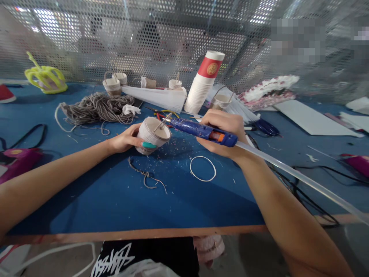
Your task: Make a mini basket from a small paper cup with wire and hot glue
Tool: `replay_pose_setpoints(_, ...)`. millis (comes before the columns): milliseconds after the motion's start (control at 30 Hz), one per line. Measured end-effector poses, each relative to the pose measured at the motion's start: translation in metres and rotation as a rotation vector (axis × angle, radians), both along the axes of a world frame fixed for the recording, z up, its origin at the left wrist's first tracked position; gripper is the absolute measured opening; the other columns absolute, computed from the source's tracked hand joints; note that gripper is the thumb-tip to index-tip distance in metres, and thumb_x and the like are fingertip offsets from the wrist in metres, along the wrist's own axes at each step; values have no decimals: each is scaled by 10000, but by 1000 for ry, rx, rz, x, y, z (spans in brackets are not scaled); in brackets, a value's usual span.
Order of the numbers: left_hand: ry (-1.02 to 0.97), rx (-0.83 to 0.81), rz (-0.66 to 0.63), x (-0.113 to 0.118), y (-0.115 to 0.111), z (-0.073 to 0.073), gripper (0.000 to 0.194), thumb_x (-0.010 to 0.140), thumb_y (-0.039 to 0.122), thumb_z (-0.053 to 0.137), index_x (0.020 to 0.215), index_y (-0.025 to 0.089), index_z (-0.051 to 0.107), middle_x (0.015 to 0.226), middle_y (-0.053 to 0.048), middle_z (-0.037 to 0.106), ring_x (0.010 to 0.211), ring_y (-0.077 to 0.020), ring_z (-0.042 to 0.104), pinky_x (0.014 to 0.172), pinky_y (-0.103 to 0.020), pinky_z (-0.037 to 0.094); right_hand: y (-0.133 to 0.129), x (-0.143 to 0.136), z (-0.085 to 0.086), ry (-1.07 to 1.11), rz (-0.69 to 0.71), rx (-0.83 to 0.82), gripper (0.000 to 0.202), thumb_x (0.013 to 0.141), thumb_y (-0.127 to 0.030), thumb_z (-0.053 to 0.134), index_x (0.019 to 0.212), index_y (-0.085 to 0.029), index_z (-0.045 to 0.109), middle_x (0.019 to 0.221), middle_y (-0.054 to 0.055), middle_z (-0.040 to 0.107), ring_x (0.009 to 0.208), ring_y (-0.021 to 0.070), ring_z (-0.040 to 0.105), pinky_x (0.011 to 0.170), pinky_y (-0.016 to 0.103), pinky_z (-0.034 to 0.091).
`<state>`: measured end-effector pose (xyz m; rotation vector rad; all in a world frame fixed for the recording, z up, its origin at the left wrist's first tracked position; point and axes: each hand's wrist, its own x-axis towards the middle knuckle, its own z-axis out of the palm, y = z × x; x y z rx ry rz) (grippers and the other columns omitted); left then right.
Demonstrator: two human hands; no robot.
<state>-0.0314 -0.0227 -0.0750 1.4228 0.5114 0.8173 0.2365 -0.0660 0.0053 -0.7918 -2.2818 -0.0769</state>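
My left hand [127, 139] is closed around a small paper cup [148, 134] wrapped in pale material, tilted a little with its mouth toward me. A thin twisted handle piece [162, 124] stands at the cup's rim. In my right hand [223, 129] is a blue glue gun [196, 129], with a long clear glue stick [288, 169] running out of its back. The gun's nozzle meets or nearly meets the handle piece at the rim; I cannot tell which. Below the cup lie a grey yarn scrap [145, 175] and a white ring [203, 168].
Grey yarn [98, 109] is heaped at the left, near a magenta glue gun [21, 159]. Behind my hands stands a tall stack of paper cups [203, 84], with several small wrapped cups around it. Pliers [161, 113] lie behind the cup. Black cables [296, 188] trail at right.
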Motion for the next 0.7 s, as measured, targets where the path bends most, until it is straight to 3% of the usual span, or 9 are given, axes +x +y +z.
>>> replay_pose_setpoints(700, -36, -43, -40, -1, 0, -1, 637, 502, 244, 780, 1110, 161, 605, 970, -24, 707, 890, -204, 616, 787, -273, 472, 19, 3, -18, -82, 42, 65, 120, 657, -193, 559, 672, -213, 441, 629, -15, 460, 547, 109, 417, 515, 257, 329)
